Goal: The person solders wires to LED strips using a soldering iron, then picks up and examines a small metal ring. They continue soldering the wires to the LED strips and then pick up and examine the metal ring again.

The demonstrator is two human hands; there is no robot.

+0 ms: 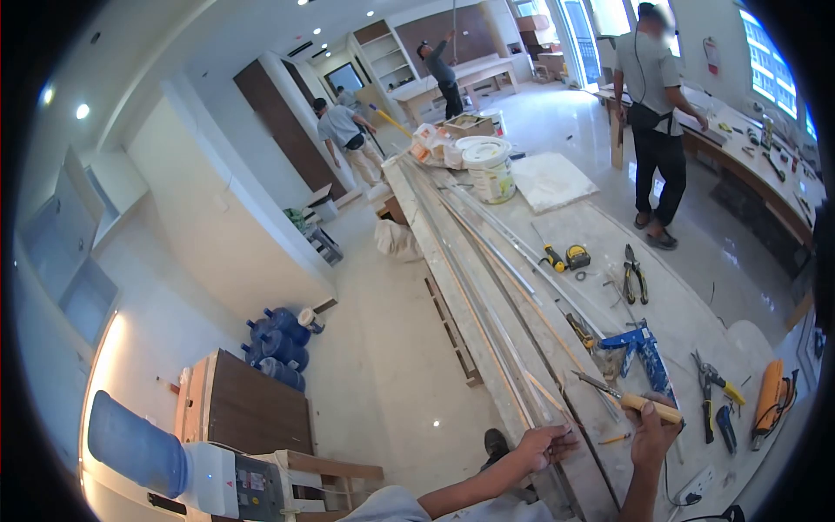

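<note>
My right hand grips the wooden handle of a soldering iron, its metal tip pointing up and to the left over the workbench. Just left of it, my left hand has its fingers pinched together above the long strips along the bench's edge. What those fingers hold, if anything, is too small to make out. Beyond the iron lies a blue caulking gun. To the right are snips, a dark blue utility knife and an orange tool.
Farther up the bench are pliers, a tape measure, a screwdriver and a white bucket. A power strip lies near my right arm. One person stands by another tool-covered table; several others work farther back.
</note>
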